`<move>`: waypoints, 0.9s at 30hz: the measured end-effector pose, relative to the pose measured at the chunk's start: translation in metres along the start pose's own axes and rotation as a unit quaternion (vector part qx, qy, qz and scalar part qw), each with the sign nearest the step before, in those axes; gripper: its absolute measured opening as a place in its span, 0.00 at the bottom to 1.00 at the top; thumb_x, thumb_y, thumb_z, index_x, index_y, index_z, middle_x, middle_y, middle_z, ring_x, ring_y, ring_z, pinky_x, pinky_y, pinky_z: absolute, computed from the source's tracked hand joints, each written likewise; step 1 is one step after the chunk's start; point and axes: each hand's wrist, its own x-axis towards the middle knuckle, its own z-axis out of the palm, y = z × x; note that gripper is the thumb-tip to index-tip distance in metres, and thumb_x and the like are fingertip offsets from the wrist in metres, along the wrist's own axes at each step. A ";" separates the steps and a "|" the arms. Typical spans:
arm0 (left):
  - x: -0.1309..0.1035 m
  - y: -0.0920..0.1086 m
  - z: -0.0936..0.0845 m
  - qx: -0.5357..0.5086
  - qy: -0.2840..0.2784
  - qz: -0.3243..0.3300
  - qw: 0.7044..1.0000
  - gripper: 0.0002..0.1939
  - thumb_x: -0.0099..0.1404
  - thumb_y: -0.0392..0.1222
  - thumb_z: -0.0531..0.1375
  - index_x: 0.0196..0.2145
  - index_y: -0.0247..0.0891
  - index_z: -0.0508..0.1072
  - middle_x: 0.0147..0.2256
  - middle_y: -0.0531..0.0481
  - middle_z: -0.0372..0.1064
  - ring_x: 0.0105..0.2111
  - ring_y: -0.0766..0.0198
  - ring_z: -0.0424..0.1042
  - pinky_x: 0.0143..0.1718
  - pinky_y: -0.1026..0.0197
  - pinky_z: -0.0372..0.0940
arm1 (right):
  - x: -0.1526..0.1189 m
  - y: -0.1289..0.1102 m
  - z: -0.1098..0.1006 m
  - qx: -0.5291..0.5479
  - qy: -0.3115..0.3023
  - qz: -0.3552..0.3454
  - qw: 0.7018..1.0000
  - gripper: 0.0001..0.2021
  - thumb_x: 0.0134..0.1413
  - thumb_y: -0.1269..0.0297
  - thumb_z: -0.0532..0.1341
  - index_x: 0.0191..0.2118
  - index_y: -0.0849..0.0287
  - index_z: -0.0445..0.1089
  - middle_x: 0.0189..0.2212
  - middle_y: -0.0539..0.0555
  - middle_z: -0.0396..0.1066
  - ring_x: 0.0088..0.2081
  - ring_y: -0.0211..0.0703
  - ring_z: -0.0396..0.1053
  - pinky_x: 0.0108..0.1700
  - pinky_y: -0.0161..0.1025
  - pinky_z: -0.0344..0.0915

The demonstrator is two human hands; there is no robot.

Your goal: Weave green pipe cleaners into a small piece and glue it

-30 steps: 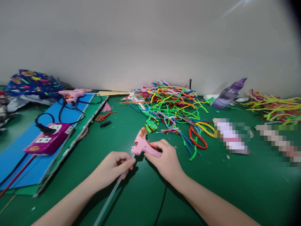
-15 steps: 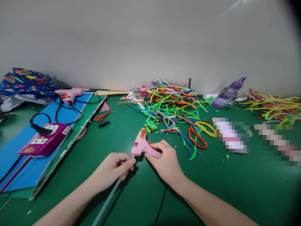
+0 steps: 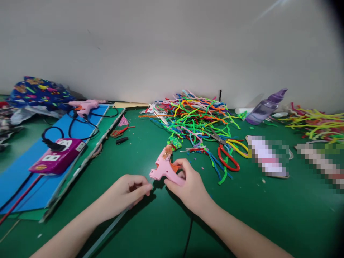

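Note:
A pink hot glue gun [image 3: 166,165] with an orange trigger and a brown-stained nose is held by its handle in my right hand [image 3: 190,184]. Its nose points away from me. My left hand [image 3: 131,191] pinches a long translucent glue stick [image 3: 107,231] close to the gun's rear opening. The stick's upper end reaches up to that opening; how deep it sits inside is hidden. The rest trails down toward the bottom edge. A black cord [image 3: 189,236] runs below my right hand on the green table.
Colourful pipe cleaners [image 3: 193,114] lie piled ahead, beside scissors [image 3: 228,152] with red and yellow handles. A purple bottle [image 3: 264,110] leans behind a pixelated item [image 3: 266,157]. At left, a purple power strip [image 3: 57,159] and second pink glue gun [image 3: 84,106] rest on a blue board [image 3: 18,190].
The gun has turned slightly and more of its orange trigger shows. My left hand has shifted a little down and left, and the glue stick lies at a flatter slant. The view has shifted slightly.

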 end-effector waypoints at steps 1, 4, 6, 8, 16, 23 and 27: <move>-0.001 0.000 0.000 -0.003 0.001 0.000 1.000 0.21 0.62 0.57 0.53 0.26 0.35 0.67 0.14 0.59 0.54 0.15 0.72 0.55 0.18 0.69 0.50 | 0.000 0.000 0.000 0.026 -0.018 0.007 0.999 0.19 0.45 0.68 0.63 0.44 0.55 0.57 0.36 0.51 0.73 0.34 0.41 0.72 0.38 0.39 0.67; -0.005 -0.001 0.001 -0.033 0.000 0.002 0.999 0.20 0.63 0.57 0.52 0.27 0.36 0.66 0.15 0.60 0.54 0.14 0.72 0.57 0.18 0.69 0.52 | 0.001 0.000 0.003 0.084 -0.041 0.010 0.996 0.21 0.46 0.67 0.63 0.44 0.54 0.54 0.39 0.52 0.74 0.38 0.42 0.73 0.42 0.41 0.67; -0.007 0.000 0.005 -0.059 0.006 0.006 0.998 0.21 0.63 0.58 0.50 0.28 0.36 0.66 0.16 0.60 0.55 0.14 0.72 0.58 0.17 0.69 0.53 | 0.002 0.002 0.006 0.102 -0.035 0.001 0.994 0.22 0.46 0.66 0.63 0.46 0.54 0.53 0.40 0.53 0.74 0.39 0.42 0.73 0.43 0.41 0.68; -0.009 0.003 0.008 -0.074 0.024 0.013 0.997 0.21 0.64 0.58 0.49 0.29 0.36 0.65 0.17 0.58 0.58 0.15 0.71 0.60 0.18 0.69 0.55 | 0.002 0.002 0.009 0.112 -0.021 -0.012 0.993 0.25 0.47 0.66 0.63 0.49 0.55 0.52 0.40 0.53 0.73 0.40 0.42 0.73 0.43 0.40 0.68; -0.011 0.005 0.010 -0.065 0.091 0.034 0.993 0.20 0.64 0.56 0.49 0.28 0.37 0.64 0.15 0.59 0.57 0.15 0.71 0.60 0.19 0.68 0.55 | 0.000 -0.002 0.014 0.126 -0.018 -0.048 0.991 0.15 0.55 0.64 0.58 0.48 0.56 0.57 0.42 0.55 0.71 0.43 0.42 0.70 0.46 0.41 0.67; -0.015 0.006 0.007 -0.047 0.112 0.032 0.992 0.20 0.64 0.56 0.50 0.27 0.37 0.64 0.14 0.60 0.54 0.14 0.71 0.57 0.19 0.68 0.52 | 0.005 0.007 0.015 0.199 -0.056 -0.038 0.978 0.16 0.54 0.62 0.59 0.47 0.56 0.57 0.38 0.54 0.69 0.37 0.41 0.69 0.34 0.38 0.68; -0.015 0.007 0.005 -0.024 0.119 0.037 0.992 0.20 0.63 0.57 0.50 0.27 0.36 0.65 0.14 0.60 0.53 0.14 0.72 0.56 0.19 0.68 0.49 | 0.007 0.011 0.015 0.247 -0.093 -0.015 0.965 0.18 0.54 0.59 0.60 0.47 0.56 0.55 0.37 0.54 0.67 0.34 0.39 0.68 0.33 0.39 0.67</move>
